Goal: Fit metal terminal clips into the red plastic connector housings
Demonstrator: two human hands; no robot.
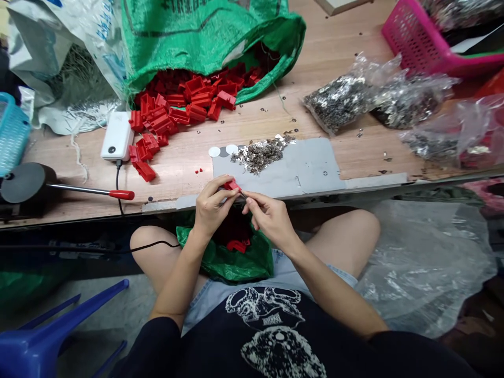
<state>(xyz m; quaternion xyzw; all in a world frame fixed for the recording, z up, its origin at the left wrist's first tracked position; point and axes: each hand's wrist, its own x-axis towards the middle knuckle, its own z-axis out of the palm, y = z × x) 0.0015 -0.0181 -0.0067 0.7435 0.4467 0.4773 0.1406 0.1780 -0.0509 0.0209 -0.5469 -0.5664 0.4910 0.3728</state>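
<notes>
Near the table's front edge, my left hand [212, 205] is closed around a red plastic part [232, 185]. My right hand [270, 216] meets it from the right, its thumb and forefinger pinched on a small dark, thin thing [243, 195] that touches the red part; its kind is too small to make out. Just beyond my hands, a pile of small metal pieces [260, 155] lies on a grey mat [311, 163]. Below, a green bag [236, 265] rests open in my lap with red parts [238, 245] inside.
A large green sack [212, 37] spills red plastic parts [161, 121] onto the table. Left are a white power bank [118, 135] with a cable and a red-handled lever tool [90, 190]. Clear bags of metal pieces [338, 102] and a pink basket [437, 47] stand right.
</notes>
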